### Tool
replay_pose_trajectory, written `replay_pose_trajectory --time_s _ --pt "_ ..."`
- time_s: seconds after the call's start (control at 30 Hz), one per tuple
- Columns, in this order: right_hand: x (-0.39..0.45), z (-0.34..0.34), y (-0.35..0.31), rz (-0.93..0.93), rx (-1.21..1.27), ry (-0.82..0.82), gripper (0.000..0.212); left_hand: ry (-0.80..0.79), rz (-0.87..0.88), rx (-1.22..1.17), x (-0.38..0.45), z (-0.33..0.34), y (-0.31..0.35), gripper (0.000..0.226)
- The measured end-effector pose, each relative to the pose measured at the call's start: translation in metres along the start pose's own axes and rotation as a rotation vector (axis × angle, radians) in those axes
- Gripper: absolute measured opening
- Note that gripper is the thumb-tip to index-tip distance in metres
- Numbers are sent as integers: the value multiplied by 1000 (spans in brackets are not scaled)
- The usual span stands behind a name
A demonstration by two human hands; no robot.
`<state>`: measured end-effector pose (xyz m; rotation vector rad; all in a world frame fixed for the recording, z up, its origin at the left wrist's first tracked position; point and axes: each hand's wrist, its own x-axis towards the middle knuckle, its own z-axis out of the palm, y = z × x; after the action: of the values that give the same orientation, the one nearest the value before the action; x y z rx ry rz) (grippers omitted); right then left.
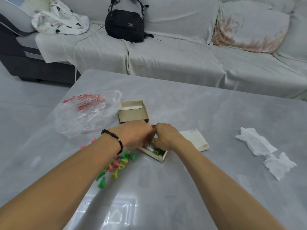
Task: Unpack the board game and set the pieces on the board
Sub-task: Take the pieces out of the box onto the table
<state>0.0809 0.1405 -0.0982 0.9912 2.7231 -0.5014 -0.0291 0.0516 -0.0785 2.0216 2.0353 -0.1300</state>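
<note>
Your fingers are mostly hidden: both hands curl downward into the small box (158, 153), knuckles up, so you cannot tell exactly what the fingertips hold. The left hand (134, 133) and right hand (166, 137) meet thumb to thumb above the box, fingers bent as if pinching something inside; whether either has closed on a piece is hard to make out. Under your fingers the box lies tilted, its long axis running from near your left hand down toward the right, with green pieces (157, 152) showing in its open end.

Just to the left of your fingers, below the left wrist with its dark bead bracelet (114, 138), loose pieces (118, 165) in green, pink and yellow lie scattered on the surface (216, 113), pointing in mixed directions. Partly covered by your right wrist, a folded paper sheet (195, 139) sticks out to the right. Beyond your fingers sits the empty lid (132, 112), open side up, and left of it a crumpled plastic bag (88, 112). Well off to the right lies a crumpled tissue (264, 150). Farther back, a black bag (124, 24) rests on the sofa (182, 60).
</note>
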Motion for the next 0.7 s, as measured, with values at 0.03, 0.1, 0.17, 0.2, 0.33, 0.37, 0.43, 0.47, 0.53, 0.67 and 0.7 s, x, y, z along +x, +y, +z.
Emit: replay_pose_trajectory --time_s 0.03,0.1,0.17,0.2,0.33,0.37,0.43,0.47,0.53,0.67,0.7 --pt "1 -1 -1 5 -2 -18 44 -3 -8 -9 -2 0 -1 12" --pt "2 -2 -1 21 -27 -38 36 10 -16 -53 -6 1 -3 9" --pt "0 -3 -1 26 -59 -35 31 58 -18 -106 -11 3 -4 13" --pt "0 -3 -1 30 -64 -24 30 88 -24 -126 -12 5 -3 15" --pt "-2 -2 -1 41 -8 70 18 166 -38 -167 -17 12 0 16" --pt "-2 -1 -1 36 6 89 15 181 -39 -184 -18 13 0 16" --pt "-2 0 1 32 48 100 11 227 -52 -244 -22 15 -2 15" --pt "-2 -1 2 34 85 91 10 256 -66 -285 -24 17 -4 12" --pt "-3 -5 4 34 188 54 10 317 -97 -364 -27 19 -7 10" --pt "-12 -15 7 21 383 31 21 378 -122 -451 -33 18 -8 12" --pt "-15 -15 8 23 409 43 20 377 -126 -467 -34 17 -8 10"
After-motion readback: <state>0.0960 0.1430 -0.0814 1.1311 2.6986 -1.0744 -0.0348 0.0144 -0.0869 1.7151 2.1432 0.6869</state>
